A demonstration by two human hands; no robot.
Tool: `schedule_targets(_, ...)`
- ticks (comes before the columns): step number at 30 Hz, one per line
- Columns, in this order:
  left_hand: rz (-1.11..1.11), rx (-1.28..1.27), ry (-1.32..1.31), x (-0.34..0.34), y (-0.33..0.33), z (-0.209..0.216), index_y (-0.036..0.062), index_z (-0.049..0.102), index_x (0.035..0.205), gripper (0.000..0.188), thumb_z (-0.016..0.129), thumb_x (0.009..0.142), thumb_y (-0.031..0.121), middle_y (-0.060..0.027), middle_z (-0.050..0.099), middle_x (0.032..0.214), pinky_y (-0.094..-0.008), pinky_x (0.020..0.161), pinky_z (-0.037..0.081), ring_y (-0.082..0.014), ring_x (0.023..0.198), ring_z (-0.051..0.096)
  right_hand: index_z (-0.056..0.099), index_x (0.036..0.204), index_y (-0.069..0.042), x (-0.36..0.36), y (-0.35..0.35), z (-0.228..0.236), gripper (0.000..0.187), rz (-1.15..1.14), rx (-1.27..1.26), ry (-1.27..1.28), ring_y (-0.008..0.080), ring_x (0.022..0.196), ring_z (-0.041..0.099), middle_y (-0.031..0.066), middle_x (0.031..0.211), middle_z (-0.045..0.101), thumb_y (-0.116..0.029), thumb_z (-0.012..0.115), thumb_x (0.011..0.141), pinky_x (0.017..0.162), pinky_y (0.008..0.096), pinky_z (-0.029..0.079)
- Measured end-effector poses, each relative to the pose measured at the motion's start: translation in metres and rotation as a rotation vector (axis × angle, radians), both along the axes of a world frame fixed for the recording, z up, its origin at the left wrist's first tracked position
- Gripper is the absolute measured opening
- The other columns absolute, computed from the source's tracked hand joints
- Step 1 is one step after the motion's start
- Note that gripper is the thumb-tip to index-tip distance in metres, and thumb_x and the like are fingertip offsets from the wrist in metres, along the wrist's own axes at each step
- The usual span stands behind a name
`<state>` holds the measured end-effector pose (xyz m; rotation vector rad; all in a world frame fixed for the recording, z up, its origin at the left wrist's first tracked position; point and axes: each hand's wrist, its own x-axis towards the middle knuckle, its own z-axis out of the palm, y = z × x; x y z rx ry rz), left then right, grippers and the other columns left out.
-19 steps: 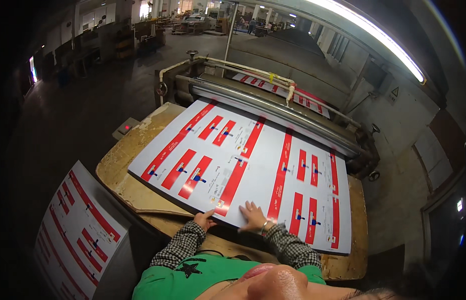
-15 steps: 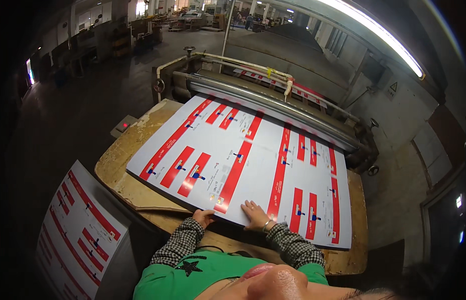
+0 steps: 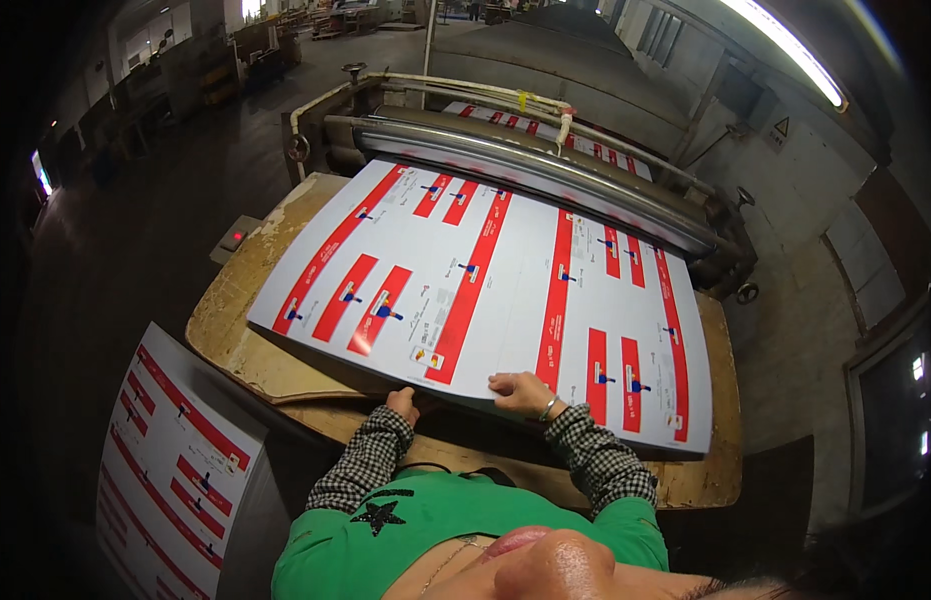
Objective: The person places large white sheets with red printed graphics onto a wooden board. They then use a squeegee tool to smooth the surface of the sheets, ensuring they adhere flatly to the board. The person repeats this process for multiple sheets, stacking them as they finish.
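Observation:
A large white printed sheet [image 3: 510,285] with red bars and small blue figures lies on a worn wooden table [image 3: 225,310]. Its far edge runs up under a long metal roller [image 3: 545,165]. My right hand [image 3: 525,393] pinches the sheet's near edge, fingertips on top and thumb at the rim. Left of it, my left hand [image 3: 402,404] is closed close by the same edge; whatever its fingers hold is hidden. The sheet's near border bows slightly. Whether more sheets lie beneath it, I cannot tell.
A tall stack of similar printed sheets [image 3: 175,470] stands at the lower left. Another printed sheet [image 3: 555,135] shows behind the roller. Handwheels [image 3: 747,293] stick out at the machine's right end, and a small box with a red light [image 3: 235,237] sits left of the table.
The printed sheet has shifted further toward the roller. My right hand has gone from lying flat on the sheet to pinching its edge. The whole view has tilted down a little.

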<state>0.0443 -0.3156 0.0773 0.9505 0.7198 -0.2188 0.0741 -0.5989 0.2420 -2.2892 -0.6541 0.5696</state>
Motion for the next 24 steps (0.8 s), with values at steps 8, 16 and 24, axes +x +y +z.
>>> schedule_targets(8, -0.124, -0.077, -0.113, -0.018, 0.009, 0.065, -0.0038, 0.039, 0.124, 0.051, 0.060, 0.088, 0.026, -0.0189, 0.052, 0.120, -0.0457, 0.082, 0.049, -0.0334, 0.101, 0.057, 0.063, 0.101, 0.004, 0.045, 0.010, -0.043, 0.038, -0.102, 0.001, 0.010, 0.0243, 0.097, 0.063, 0.0166, 0.115, 0.062, -0.018, 0.064, 0.070, 0.084, 0.0294, 0.049)
schedule_targets(16, -0.158, -0.044, -0.100, -0.012, -0.002, 0.077, -0.0015, 0.044, 0.123, 0.047, 0.061, 0.087, 0.023, -0.0162, 0.055, 0.116, -0.0443, 0.081, 0.049, -0.0304, 0.097, 0.059, 0.061, 0.110, -0.003, 0.075, 0.024, -0.074, 0.059, -0.067, -0.180, -0.194, 0.0342, 0.115, 0.050, 0.0206, 0.111, 0.059, -0.043, 0.073, 0.068, 0.096, 0.0396, 0.042)
schedule_targets(24, -0.241, -0.207, -0.088, -0.016, 0.032, 0.045, 0.0008, 0.056, 0.103, 0.029, 0.061, 0.075, 0.004, -0.0102, 0.063, 0.099, -0.0406, 0.075, 0.052, -0.0233, 0.089, 0.062, 0.054, 0.104, -0.003, 0.007, 0.029, -0.040, 0.047, 0.209, -0.189, -0.287, 0.0392, 0.110, 0.048, 0.0214, 0.117, 0.050, -0.022, 0.071, 0.064, 0.092, 0.0482, 0.041)
